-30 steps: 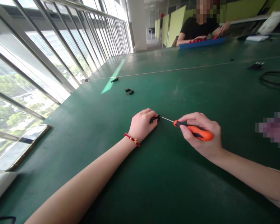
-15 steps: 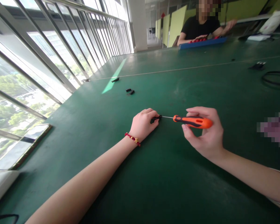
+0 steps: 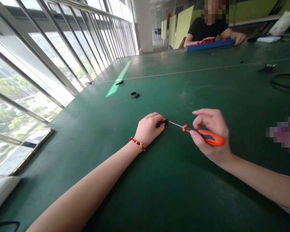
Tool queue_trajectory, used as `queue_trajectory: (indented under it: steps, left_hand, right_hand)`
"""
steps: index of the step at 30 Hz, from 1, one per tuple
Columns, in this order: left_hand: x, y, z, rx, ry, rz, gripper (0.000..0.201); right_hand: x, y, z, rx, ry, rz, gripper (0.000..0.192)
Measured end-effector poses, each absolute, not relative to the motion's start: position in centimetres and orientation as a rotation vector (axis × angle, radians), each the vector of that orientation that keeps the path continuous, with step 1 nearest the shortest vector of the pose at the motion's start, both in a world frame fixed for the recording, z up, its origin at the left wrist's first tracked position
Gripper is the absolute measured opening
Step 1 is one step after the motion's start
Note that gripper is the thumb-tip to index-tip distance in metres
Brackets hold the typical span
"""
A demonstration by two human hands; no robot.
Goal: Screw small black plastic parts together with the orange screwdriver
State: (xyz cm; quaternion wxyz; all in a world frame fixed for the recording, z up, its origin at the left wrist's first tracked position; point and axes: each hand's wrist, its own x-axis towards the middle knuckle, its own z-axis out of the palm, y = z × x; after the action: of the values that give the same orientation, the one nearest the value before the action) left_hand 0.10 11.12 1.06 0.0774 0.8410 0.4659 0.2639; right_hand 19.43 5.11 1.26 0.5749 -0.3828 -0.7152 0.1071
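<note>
The left hand point(image 3: 148, 129) rests on the green counter point(image 3: 159, 180), its fingers closed on a small black part point(image 3: 161, 122) pinned against the surface. Just to the right of that part, the right hand point(image 3: 211, 137) has its fingers wrapped around the orange handle of a screwdriver point(image 3: 204, 135), whose thin shaft touches the part. Beyond the part, well apart from it, lie two black pieces point(image 3: 134, 94) and, farther still, another black piece point(image 3: 119, 82).
</note>
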Motion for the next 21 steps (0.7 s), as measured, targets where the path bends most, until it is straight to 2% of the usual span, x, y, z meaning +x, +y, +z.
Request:
queue_trajectory:
  steps: [3, 8, 10, 12, 14, 18, 19, 21]
  left_hand:
    - [0.10, 11.14, 1.06, 2.523, 1.392, 0.785, 0.014]
    - [0.11, 11.12, 1.09, 2.520, 1.394, 0.778, 0.014]
    - [0.10, 11.10, 1.10, 2.522, 1.396, 0.778, 0.014]
    - [0.09, 11.10, 1.11, 2.526, 1.395, 0.780, 0.014]
    - [0.08, 11.11, 1.12, 2.529, 1.391, 0.783, 0.014]
    - [0.05, 11.10, 1.11, 2.534, 1.390, 0.780, 0.014]
    - [0.05, 11.10, 1.11, 2.536, 1.391, 0.780, 0.014]
    - [0.05, 11.08, 1.10, 2.540, 1.390, 0.783, 0.014]
  right_hand:
    - [19.40, 4.88, 1.42, -0.984, -1.750, 0.206, 0.012]
    - [19.38, 5.20, 1.25, -0.866, -1.584, 0.174, 0.039]
    - [19.40, 5.24, 1.25, -0.892, -1.628, 0.187, 0.034]
    - [19.40, 5.11, 1.30, -0.964, -1.704, 0.171, 0.018]
    - [19.36, 4.96, 1.32, -0.998, -1.727, 0.139, 0.011]
    - [19.28, 4.91, 1.28, -0.925, -1.614, 0.124, 0.035]
    - [19.27, 4.90, 1.31, -0.938, -1.627, 0.133, 0.035]
    - [19.25, 4.84, 1.40, -0.986, -1.712, 0.147, 0.023]
